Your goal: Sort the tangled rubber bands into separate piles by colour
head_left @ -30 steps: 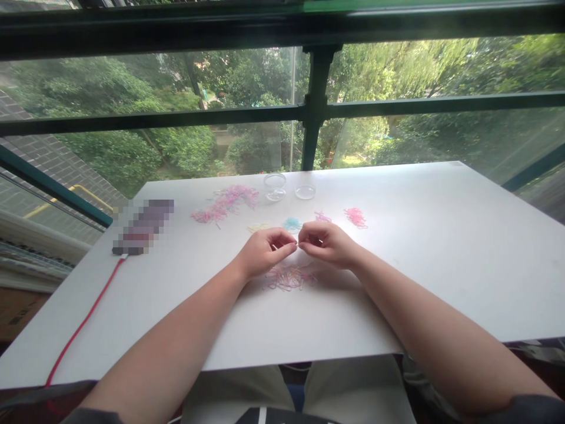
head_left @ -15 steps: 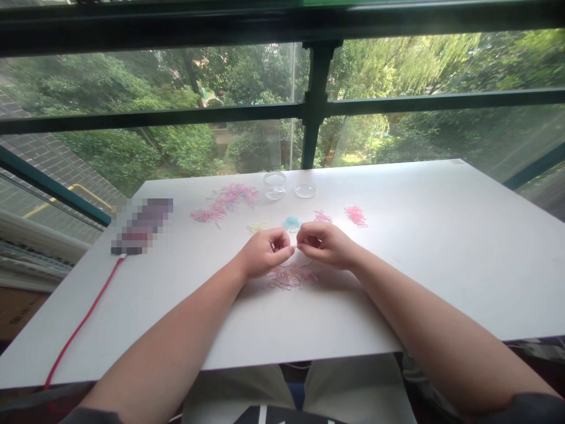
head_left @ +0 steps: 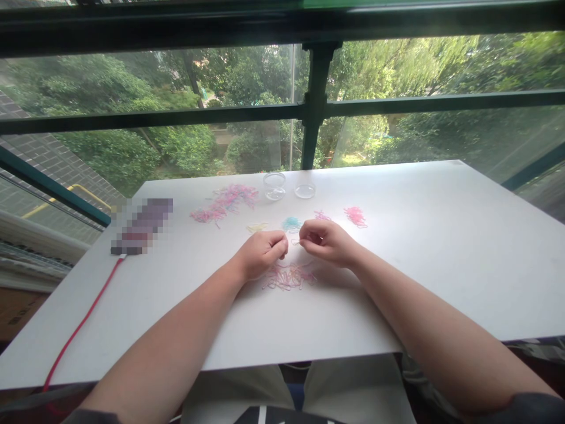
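Note:
Between thumb and fingertips, my right hand (head_left: 327, 244) pinches a small pale rubber band (head_left: 295, 242) that sticks out toward the left. My left hand (head_left: 265, 253) is closed just beside it, fingers curled; whatever is inside them is hidden. Below both hands lies a loose pile of pinkish mixed rubber bands (head_left: 289, 277). Beyond them are a small yellow pile (head_left: 256, 227), a light blue pile (head_left: 292, 223), and a purplish-pink pile (head_left: 322, 215) partly covered by my right hand. Farther right sits a coral-pink pile (head_left: 355, 216).
A larger mixed pile of bands (head_left: 232, 199) spreads at the back left. Two clear round containers (head_left: 274, 187) stand near the white table's (head_left: 441, 253) far edge. A blurred-out device (head_left: 143, 227) with a red cable (head_left: 83, 321) lies on the left, with a window frame beyond.
My hands have drawn slightly apart. The pale band, earlier between both hands' fingertips, now hangs from my right fingertips only, and my left fingers have curled in.

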### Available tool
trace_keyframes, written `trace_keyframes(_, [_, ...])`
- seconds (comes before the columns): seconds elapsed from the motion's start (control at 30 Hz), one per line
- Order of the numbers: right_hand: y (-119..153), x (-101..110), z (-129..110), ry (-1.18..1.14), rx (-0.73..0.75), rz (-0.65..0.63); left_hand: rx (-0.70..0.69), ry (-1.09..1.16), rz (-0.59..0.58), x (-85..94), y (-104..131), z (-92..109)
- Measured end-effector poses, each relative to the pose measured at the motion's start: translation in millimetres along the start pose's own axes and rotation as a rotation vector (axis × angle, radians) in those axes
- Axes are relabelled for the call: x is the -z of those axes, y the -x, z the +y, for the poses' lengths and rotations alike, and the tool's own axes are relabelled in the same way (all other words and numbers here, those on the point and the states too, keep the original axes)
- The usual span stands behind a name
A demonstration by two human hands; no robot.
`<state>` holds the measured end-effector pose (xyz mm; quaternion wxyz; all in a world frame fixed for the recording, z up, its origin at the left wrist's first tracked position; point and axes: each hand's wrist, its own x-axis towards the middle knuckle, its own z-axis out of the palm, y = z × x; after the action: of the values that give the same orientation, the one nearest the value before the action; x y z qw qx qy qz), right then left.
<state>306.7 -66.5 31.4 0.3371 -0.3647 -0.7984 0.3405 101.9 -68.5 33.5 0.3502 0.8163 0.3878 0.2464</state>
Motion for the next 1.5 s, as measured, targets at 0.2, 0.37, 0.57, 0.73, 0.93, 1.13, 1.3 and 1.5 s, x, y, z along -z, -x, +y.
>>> trace_keyframes(0.2, [0,-1,0,-0.012,-0.007,-0.011,-0.023,0.015,0.154,-4.1,1,3])
trace_keyframes(0.37, [0,-2,2,-0.013,-0.004,-0.017,-0.032,0.013,0.144,-6.2,0,8])
trace_keyframes(0.57, [0,-1,2,-0.002,-0.003,-0.014,0.000,0.003,0.184,-4.9,0,7])
trace_keyframes(0.73, [0,0,0,0.021,-0.003,-0.014,0.006,-0.013,0.151,-5.4,0,7])
trace_keyframes(0.93, [1,11,3,0.190,0.004,0.079,0.040,-0.028,0.080,-3.3,0,7])
trace_keyframes(1.13, [0,42,25,0.511,-0.241,0.345,0.059,-0.035,0.074,-3.0,1,4])
trace_keyframes(1.3, [-4,45,38,0.612,-0.365,0.370,0.067,-0.046,0.052,-3.5,2,3])
trace_keyframes(1.5, [-4,42,40,0.618,-0.396,0.303,0.079,-0.071,0.042,-2.8,1,3])
